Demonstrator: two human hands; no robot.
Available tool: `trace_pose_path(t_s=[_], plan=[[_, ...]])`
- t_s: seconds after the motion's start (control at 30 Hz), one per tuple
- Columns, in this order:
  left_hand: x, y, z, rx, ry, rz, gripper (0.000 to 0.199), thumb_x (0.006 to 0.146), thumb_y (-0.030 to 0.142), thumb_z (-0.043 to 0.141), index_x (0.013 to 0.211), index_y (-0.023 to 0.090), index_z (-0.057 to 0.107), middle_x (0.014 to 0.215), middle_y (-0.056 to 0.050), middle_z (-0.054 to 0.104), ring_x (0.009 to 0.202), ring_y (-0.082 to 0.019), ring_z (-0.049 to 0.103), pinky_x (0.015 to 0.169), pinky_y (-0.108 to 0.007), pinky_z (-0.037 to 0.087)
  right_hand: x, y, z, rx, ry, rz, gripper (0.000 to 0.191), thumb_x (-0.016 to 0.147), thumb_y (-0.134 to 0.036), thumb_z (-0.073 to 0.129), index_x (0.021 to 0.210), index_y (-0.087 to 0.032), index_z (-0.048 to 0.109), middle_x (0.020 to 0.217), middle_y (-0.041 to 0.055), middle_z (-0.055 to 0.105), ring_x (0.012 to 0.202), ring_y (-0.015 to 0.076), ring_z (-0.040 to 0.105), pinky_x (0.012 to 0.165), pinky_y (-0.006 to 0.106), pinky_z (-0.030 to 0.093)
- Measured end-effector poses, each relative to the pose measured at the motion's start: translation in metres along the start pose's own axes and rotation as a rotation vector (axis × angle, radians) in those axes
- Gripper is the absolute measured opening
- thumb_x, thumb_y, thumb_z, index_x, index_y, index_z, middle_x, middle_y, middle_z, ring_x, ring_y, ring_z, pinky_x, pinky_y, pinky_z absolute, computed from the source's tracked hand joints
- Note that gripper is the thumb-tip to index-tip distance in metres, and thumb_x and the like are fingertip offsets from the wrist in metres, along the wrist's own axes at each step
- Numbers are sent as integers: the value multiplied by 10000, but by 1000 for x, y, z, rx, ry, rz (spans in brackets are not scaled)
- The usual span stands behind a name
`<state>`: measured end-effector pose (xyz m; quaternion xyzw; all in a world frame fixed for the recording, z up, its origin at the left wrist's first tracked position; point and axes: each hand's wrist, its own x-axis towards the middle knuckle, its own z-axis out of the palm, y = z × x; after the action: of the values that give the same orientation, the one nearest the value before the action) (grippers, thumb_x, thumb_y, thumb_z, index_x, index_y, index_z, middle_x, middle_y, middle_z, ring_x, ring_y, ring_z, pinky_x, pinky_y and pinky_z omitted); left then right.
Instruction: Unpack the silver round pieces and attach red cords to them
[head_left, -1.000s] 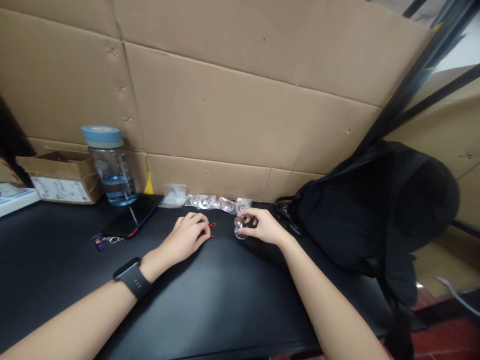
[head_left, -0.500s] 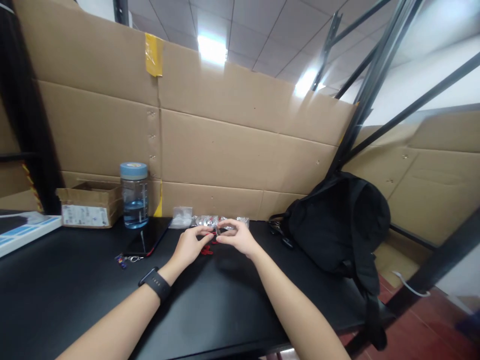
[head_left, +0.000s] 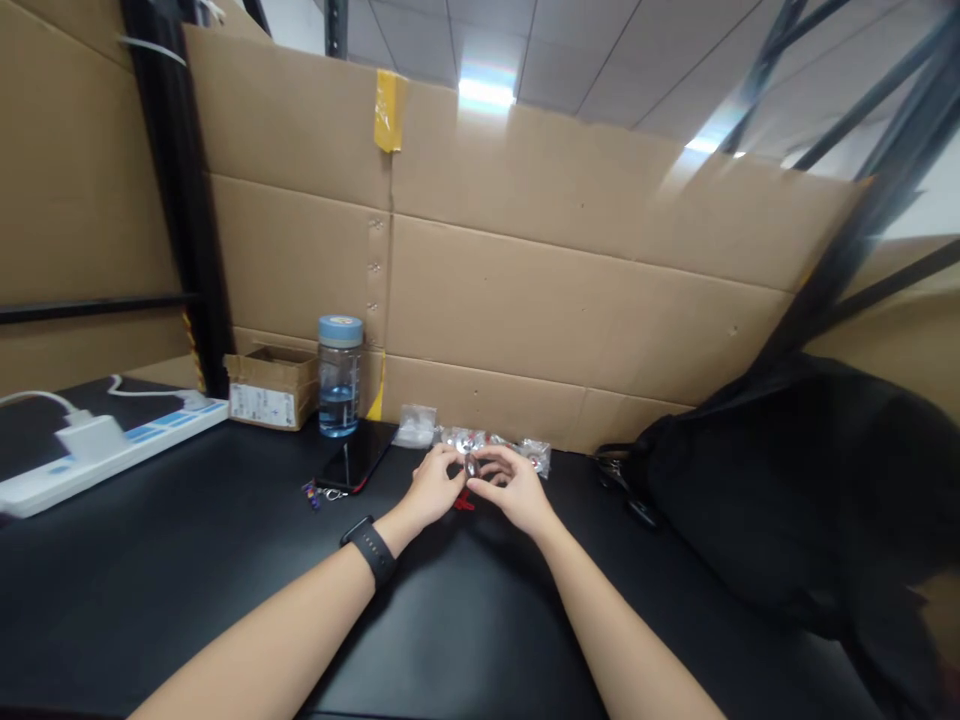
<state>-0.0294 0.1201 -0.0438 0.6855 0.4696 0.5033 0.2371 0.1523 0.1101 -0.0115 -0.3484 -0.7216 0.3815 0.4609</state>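
Between the fingertips of both hands is a small, shiny, round disc (head_left: 472, 466), turned partly edge-on; its exact kind is too small to tell. My left hand (head_left: 433, 490), with a black watch on its wrist, pinches the disc's left side. Thumb and fingers of my right hand (head_left: 519, 490) close on its right side. Just below the disc, a small red piece (head_left: 465, 501) lies on the black table (head_left: 450, 620), partly covered by the hands. Behind the hands are clear plastic packets with shiny round pieces (head_left: 536, 455), and a whitish clear bag (head_left: 416, 427).
Left of the hands lie a phone (head_left: 358, 458) and a keyring charm (head_left: 324, 493). Farther left stand a blue-lidded water bottle (head_left: 340, 385), an open cardboard box (head_left: 271, 390) and a power strip (head_left: 142, 450). A black backpack (head_left: 795, 490) fills the right. Cardboard panels (head_left: 525, 300) wall the back.
The view has swung left, so everything sits farther right and the power strip shows more. Both hands stay together, and the disc between them now shows more of its face.
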Motion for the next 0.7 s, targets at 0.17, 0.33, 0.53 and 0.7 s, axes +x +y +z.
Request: trace_pose_path(t_s=[0.17, 0.33, 0.53, 0.7], plan=[[-1, 0, 0, -2, -25, -39, 89, 859, 148, 643, 873, 188, 721, 1086, -71, 671, 1082, -213, 634, 1015, -362, 473, 1, 2, 1, -59, -7, -20, 438, 723, -301, 839, 1129, -211, 701, 1135, 87, 747, 960, 220, 711, 706, 297, 536], [-3, 7, -7, 69, -19, -26, 98, 868, 205, 660, 912, 204, 748, 1096, -70, 651, 1065, -234, 624, 987, -396, 481, -1, -3, 1, -167, 4, -77, 422, 739, -277, 822, 1142, -228, 705, 1155, 75, 754, 1029, 228, 705, 788, 321, 532], [-2, 12, -11, -86, -42, 25, 102, 870, 276, 687, 893, 198, 747, 1049, -73, 658, 1060, -239, 632, 1021, -398, 472, -1, -8, 0, -129, 25, -83, 386, 759, -273, 810, 1127, -243, 699, 1173, 70, 754, 1106, 237, 699, 874, 352, 523], [-2, 13, -11, -123, -28, 49, 131, 892, 322, 672, 896, 207, 735, 1076, -66, 659, 1087, -239, 625, 1062, -404, 444, 0, -6, -1, 123, -25, -10, 448, 736, -324, 849, 1139, -235, 673, 1218, 93, 734, 1119, 243, 707, 863, 345, 559]])
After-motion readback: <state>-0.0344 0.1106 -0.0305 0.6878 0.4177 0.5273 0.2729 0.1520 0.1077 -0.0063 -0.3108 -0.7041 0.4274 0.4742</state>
